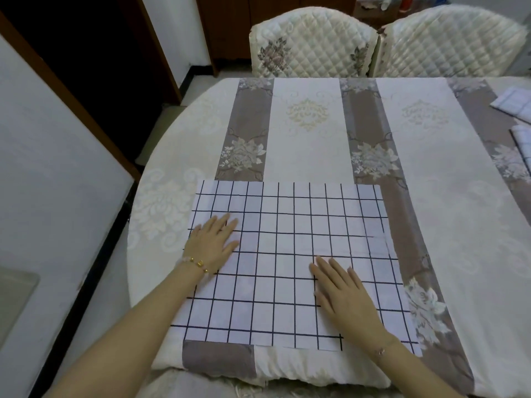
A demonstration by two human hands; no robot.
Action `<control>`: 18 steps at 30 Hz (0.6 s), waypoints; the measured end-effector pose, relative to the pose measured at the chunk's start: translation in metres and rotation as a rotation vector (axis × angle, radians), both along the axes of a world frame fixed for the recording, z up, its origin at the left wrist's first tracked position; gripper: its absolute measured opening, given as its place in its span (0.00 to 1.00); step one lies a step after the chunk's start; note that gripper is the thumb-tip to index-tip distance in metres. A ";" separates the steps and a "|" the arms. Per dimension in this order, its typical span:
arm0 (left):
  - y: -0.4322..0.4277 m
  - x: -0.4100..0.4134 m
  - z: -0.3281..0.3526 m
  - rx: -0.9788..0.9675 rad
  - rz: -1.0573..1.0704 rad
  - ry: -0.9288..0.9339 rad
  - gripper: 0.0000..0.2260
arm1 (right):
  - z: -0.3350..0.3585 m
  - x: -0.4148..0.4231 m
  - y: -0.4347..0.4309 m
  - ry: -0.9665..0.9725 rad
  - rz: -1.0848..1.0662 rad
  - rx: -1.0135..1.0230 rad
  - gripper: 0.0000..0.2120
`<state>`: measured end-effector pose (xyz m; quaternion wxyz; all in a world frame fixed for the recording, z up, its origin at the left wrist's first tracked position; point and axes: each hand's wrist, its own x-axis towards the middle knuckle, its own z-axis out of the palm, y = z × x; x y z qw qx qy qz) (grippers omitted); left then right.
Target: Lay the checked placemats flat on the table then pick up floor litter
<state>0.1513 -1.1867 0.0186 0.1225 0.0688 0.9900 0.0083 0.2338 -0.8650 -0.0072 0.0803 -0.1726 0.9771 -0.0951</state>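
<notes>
Fig.: checked placemat point(287, 254) spread on near-left part of desk point(161, 282), its near edge close to the desk rim. Left hand point(214, 239) & right hand point(342, 291) both rest palm-down on it, fingers straight, gripping nothing. Mat looks thin, light & limp, so it prob. slides or wrinkles on the tablecloth point(431, 196); best taken by a corner or edge, then pressed flat w/ palms. Appearance: white w/ thin black grid, faint fold creases toward right side. 2 more checked mats point(514, 103) lie at far right, partly out of view
</notes>
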 end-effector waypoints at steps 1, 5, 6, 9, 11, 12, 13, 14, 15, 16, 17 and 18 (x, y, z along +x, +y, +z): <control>-0.010 -0.007 0.000 -0.010 0.058 -0.025 0.27 | 0.002 0.001 0.000 -0.033 -0.006 0.005 0.28; -0.033 -0.016 0.001 -0.028 0.139 -0.061 0.31 | 0.007 0.005 -0.001 -0.074 -0.062 -0.002 0.28; -0.033 -0.016 0.002 -0.028 0.141 -0.073 0.30 | 0.009 0.005 -0.001 -0.111 -0.082 -0.015 0.28; -0.028 -0.015 0.006 -0.013 0.157 -0.102 0.29 | 0.010 0.007 -0.004 -0.106 -0.079 -0.031 0.28; -0.028 -0.019 0.010 -0.011 0.162 -0.131 0.30 | 0.011 0.007 -0.006 -0.088 -0.063 -0.029 0.25; -0.029 -0.021 0.013 -0.009 0.164 -0.159 0.30 | 0.010 0.005 -0.005 -0.060 -0.058 -0.034 0.22; -0.031 -0.025 0.016 -0.003 0.169 -0.194 0.30 | 0.016 0.004 -0.005 -0.068 -0.052 -0.024 0.21; -0.032 -0.029 0.018 0.001 0.176 -0.231 0.30 | 0.023 0.002 -0.005 -0.086 -0.044 -0.020 0.23; -0.032 -0.032 0.023 0.000 0.177 -0.258 0.30 | 0.035 0.002 -0.006 -0.110 -0.044 -0.041 0.24; -0.030 -0.034 0.028 0.004 0.175 -0.264 0.29 | 0.045 0.001 -0.005 -0.130 -0.053 -0.070 0.23; -0.027 -0.035 0.033 0.021 0.169 -0.238 0.29 | 0.056 0.002 -0.004 -0.194 -0.086 -0.089 0.23; -0.022 -0.033 0.038 0.057 0.165 -0.184 0.28 | 0.065 0.004 -0.001 -0.253 -0.140 -0.119 0.23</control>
